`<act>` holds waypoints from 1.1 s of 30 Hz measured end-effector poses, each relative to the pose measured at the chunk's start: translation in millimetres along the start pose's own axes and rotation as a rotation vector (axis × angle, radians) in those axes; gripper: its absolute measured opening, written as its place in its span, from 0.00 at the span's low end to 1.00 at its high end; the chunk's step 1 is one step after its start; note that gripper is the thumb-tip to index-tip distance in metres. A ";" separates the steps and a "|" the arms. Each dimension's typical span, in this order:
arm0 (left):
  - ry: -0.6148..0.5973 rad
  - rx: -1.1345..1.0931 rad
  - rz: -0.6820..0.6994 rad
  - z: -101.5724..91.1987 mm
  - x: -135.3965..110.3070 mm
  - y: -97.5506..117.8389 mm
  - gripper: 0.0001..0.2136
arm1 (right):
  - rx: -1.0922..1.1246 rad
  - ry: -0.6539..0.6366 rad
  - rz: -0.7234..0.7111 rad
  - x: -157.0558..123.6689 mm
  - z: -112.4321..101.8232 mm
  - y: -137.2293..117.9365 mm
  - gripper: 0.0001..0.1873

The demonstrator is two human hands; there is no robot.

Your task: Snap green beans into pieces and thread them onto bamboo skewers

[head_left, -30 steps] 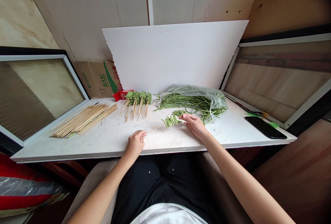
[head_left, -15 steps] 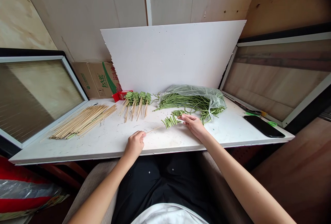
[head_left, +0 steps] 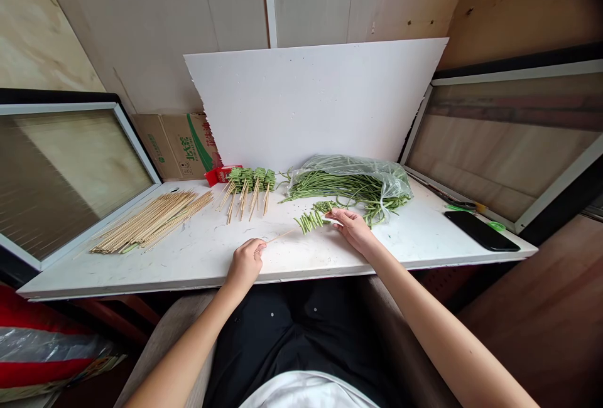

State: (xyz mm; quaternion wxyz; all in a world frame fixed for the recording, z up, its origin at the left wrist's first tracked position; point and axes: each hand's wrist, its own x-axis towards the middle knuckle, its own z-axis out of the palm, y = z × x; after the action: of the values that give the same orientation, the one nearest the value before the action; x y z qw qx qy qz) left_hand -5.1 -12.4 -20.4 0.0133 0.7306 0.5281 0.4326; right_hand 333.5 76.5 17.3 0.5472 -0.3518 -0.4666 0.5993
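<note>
Little has moved; the right hand (head_left: 353, 227) has only nudged the bean pieces (head_left: 311, 221) on the table (head_left: 188, 257). Its fingertips touch them, and I cannot tell whether they pinch. The left hand (head_left: 245, 262) pinches a skewer (head_left: 279, 236) aimed at them. A few filled skewers (head_left: 249, 182) lie behind; many bare skewers (head_left: 151, 220) and the bag (head_left: 351, 179) of beans remain.

Thin skewer (head_left: 281, 236), tip at cut beans (head_left: 311, 221)
</note>
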 end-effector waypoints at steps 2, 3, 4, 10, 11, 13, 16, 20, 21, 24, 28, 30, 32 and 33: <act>-0.004 0.000 0.004 0.3 -0.1 -0.6 0.17 | -0.015 0.014 -0.010 -1.5 2.8 -1.7 0.18; -0.005 -0.002 0.003 0.5 -0.2 -0.9 0.17 | -0.023 0.022 -0.016 -2.5 4.8 -2.9 0.19; -0.006 -0.004 0.002 0.6 -0.2 -1.3 0.17 | -0.031 0.031 -0.021 -3.7 7.1 -4.5 0.19; -0.006 0.000 -0.012 1.4 -0.2 -3.3 0.18 | -0.055 0.078 -0.040 -11.2 20.8 -12.9 0.21; -0.006 0.005 -0.013 1.4 -0.1 -3.3 0.18 | -0.064 0.085 -0.047 -11.9 22.3 -13.2 0.20; -0.002 0.016 -0.013 1.2 0.0 -2.9 0.17 | -0.075 0.102 -0.057 -12.4 24.2 -12.5 0.20; 0.006 0.034 -0.010 0.3 0.3 -1.3 0.16 | -0.073 0.118 -0.053 -11.8 24.7 -8.8 0.21; 0.005 0.034 -0.007 -0.8 0.5 0.1 0.16 | -0.056 0.121 -0.048 -9.9 22.1 -2.7 0.20; 0.003 0.032 -0.009 -0.9 0.5 0.0 0.16 | -0.054 0.123 -0.051 -9.5 21.2 -1.3 0.19; -0.010 0.029 -0.014 -0.4 0.8 -0.8 0.16 | -0.082 0.122 -0.066 -8.5 18.7 2.5 0.19; -0.020 0.013 -0.002 0.5 1.0 -1.7 0.17 | -0.189 0.105 -0.091 -7.8 16.8 6.8 0.19; -0.017 0.014 0.006 0.5 1.2 -1.3 0.17 | -0.219 0.101 -0.091 -8.0 16.6 8.1 0.20; -0.014 0.017 0.012 0.3 1.3 -0.6 0.17 | -0.225 0.094 -0.088 -8.8 17.3 9.0 0.21; -0.016 0.016 0.016 0.2 1.4 -0.2 0.17 | -0.229 0.087 -0.094 -9.5 18.1 9.4 0.20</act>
State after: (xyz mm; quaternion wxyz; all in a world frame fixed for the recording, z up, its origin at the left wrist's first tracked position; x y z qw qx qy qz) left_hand -5.0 -11.2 -19.7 0.0079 0.7383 0.5256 0.4226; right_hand 315.0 64.4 13.3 0.5506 -0.4154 -0.5239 0.4998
